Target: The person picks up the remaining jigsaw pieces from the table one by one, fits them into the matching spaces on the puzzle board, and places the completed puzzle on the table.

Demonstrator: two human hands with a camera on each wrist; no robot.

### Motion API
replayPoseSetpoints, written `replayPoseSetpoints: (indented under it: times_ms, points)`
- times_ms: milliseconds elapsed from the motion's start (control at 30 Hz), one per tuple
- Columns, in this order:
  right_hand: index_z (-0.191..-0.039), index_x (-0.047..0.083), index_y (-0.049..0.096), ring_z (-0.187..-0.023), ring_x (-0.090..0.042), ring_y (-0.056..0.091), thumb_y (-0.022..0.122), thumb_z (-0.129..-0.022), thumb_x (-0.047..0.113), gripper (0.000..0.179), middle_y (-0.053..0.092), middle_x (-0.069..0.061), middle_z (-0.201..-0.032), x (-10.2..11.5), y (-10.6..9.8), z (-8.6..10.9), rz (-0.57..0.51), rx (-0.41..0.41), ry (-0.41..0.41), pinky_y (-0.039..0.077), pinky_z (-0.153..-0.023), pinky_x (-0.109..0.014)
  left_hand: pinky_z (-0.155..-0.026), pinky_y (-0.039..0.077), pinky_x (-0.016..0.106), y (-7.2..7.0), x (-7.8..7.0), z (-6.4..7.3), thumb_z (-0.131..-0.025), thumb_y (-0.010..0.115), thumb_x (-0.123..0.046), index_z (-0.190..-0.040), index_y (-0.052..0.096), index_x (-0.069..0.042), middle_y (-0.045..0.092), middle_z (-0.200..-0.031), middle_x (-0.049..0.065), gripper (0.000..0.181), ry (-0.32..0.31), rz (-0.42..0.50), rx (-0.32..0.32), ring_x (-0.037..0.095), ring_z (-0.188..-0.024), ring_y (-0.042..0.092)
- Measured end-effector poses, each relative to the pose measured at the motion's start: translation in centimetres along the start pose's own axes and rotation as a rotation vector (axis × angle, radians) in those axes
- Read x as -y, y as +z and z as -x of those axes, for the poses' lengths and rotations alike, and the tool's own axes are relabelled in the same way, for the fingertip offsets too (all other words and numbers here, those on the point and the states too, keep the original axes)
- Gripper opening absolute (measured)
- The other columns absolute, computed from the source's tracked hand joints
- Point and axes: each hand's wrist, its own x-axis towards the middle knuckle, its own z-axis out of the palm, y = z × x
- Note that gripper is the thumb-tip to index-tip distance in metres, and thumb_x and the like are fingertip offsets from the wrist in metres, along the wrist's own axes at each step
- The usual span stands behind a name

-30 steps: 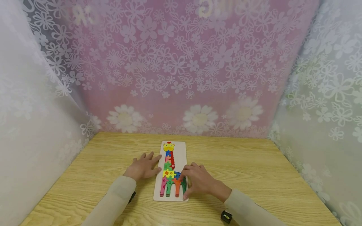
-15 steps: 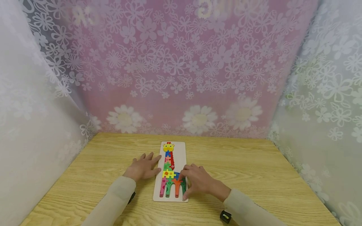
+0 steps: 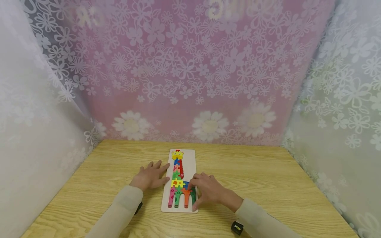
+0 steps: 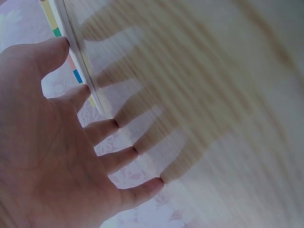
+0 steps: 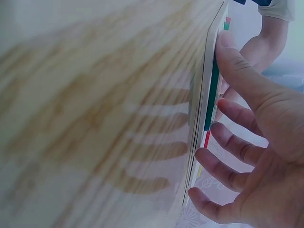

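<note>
A pale board [image 3: 189, 163] lies on the table, bearing a giraffe puzzle of several coloured pieces with a yellow head [image 3: 177, 155] at the far end. My left hand [image 3: 149, 177] lies spread beside the board's left edge. In the left wrist view its thumb and index fingertip touch that edge, while the other fingertips rest on the table. My right hand [image 3: 209, 189] arches over the right edge, fingertips on the giraffe's rear part and thumb at the lower corner. Beneath it, the dark green leg piece [image 5: 213, 90] is partly hidden in the head view.
The wood-grain table [image 3: 253, 172] stretches around the board on all sides. Flowered curtains hang behind, with a pink one [image 3: 184, 66] at the back and pale ones at both sides. Dark wrist devices [image 3: 237, 228] sit at the sleeves.
Both hands hold nearly the same pose throughout. Board and puzzle pieces stay in place, apart from a very slight shift of the whole view.
</note>
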Motion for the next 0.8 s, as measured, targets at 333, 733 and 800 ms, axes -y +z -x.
replayPoseSetpoints:
  times_ms: [333,733,800]
  points:
    - [-0.112,0.026,0.072,-0.1,-0.013,0.049,0.091,-0.069,0.058,0.057,0.065,0.005,-0.122,-0.06,0.09,0.05,-0.02,0.005,-0.002,0.043,-0.083,-0.038,-0.118,0.023,0.078,0.08,0.04,0.05,-0.102,0.05,-0.059,-0.163,0.031,-0.034,0.027,-0.171,0.013,0.068,0.001,-0.004,0.001,0.049,-0.155,0.028]
    - [-0.112,0.028,0.073,-0.101,-0.013,0.05,0.091,-0.069,0.056,0.054,0.065,0.005,-0.122,-0.05,-0.03,0.15,-0.029,0.009,-0.004,0.042,-0.083,-0.038,-0.118,0.022,0.078,0.09,0.12,-0.19,-0.102,0.05,-0.059,-0.163,0.031,-0.035,0.027,-0.172,0.012,0.068,0.0,0.003,0.002,0.05,-0.155,0.027]
    - [-0.112,0.028,0.073,-0.101,-0.013,0.05,0.091,-0.069,0.056,0.054,0.065,0.005,-0.122,-0.07,-0.03,0.18,-0.023,0.006,-0.01,0.043,-0.083,-0.039,-0.118,0.022,0.078,0.11,0.1,-0.2,-0.102,0.05,-0.06,-0.163,0.031,-0.035,0.027,-0.171,0.012,0.068,0.001,0.002,0.001,0.05,-0.155,0.027]
